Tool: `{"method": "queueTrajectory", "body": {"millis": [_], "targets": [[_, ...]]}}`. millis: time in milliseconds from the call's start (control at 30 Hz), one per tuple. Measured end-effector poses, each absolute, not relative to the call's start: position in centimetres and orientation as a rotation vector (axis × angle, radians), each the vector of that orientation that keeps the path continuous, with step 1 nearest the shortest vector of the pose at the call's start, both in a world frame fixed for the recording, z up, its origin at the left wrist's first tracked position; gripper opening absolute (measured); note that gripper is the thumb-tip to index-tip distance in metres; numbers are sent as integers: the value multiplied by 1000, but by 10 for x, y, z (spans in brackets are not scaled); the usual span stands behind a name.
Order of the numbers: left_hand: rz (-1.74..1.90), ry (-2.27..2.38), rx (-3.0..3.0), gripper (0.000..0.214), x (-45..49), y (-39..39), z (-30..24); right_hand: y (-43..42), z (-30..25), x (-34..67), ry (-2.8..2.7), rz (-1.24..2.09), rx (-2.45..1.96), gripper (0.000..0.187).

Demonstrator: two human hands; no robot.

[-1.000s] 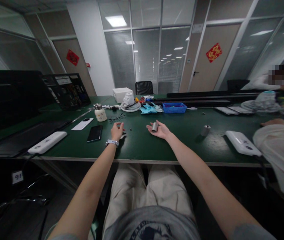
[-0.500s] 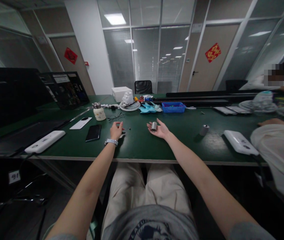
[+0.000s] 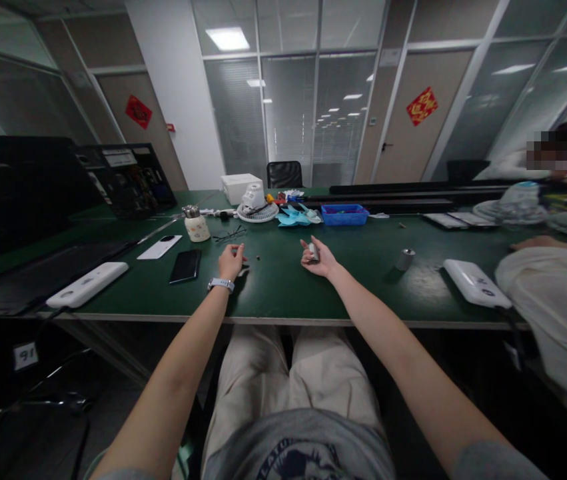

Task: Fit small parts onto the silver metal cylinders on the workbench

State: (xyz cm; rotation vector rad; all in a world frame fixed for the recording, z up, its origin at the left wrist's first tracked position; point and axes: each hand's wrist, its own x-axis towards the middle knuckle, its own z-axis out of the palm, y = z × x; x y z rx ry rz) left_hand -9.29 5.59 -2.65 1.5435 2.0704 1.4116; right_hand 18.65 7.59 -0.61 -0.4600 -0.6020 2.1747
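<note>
My right hand point(image 3: 321, 260) is palm up above the green table, fingers curled round a small silver metal cylinder point(image 3: 314, 253). Part of the cylinder is covered by the fingers, and it leans toward the palm. To the left, my left hand point(image 3: 231, 261), with a watch on the wrist, is held low over the table. Its fingers are bent in toward the thumb; whatever they pinch, if anything, is too small to make out. A tiny dark piece point(image 3: 258, 258) lies just right of its fingertips. Another metal cylinder point(image 3: 406, 259) stands upright on the table, right of my right hand.
Left of my left hand lie a black phone point(image 3: 185, 266), a white phone point(image 3: 160, 247) and glasses point(image 3: 230, 233), with a cream jar point(image 3: 196, 225) behind. Farther back are a fan part point(image 3: 257, 211) and a blue tray point(image 3: 344, 215). A person's sleeve point(image 3: 543, 273) rests beyond the white power strip point(image 3: 476, 283).
The fingers of my right hand have curled in round the metal cylinder, which has turned from lying on the open fingers to leaning toward the palm. My left hand stays nearly still.
</note>
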Motion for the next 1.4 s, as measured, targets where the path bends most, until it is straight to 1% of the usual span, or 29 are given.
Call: {"method": "queueTrajectory", "body": {"millis": [300, 433, 767, 1067, 1167, 1333, 1367, 1400], "targets": [[1402, 2077, 1544, 38, -91, 54, -25, 74, -4, 187, -503, 2150, -517, 35], [1399, 2073, 1545, 38, -90, 53, -24, 73, -3, 186, -396, 2127, -518, 26], [1395, 2075, 1547, 36, -89, 51, -23, 73, -5, 186, -313, 2110, -505, 17], [1400, 2070, 1556, 35, -92, 54, -26, 78, -11, 187, -454, 2089, -520, 31], [1409, 2062, 1564, 35, -92, 54, -27, 78, -11, 184, -520, 2055, -558, 25], [1407, 2063, 1559, 35, -92, 54, -26, 76, -8, 175, -707, 1883, -639, 5], [1407, 2063, 1560, 34, -92, 54, -26, 75, -7, 174, -740, 1846, -643, 6], [1408, 2063, 1561, 34, -92, 54, -26, 74, -7, 172, -772, 1803, -647, 12]]}}
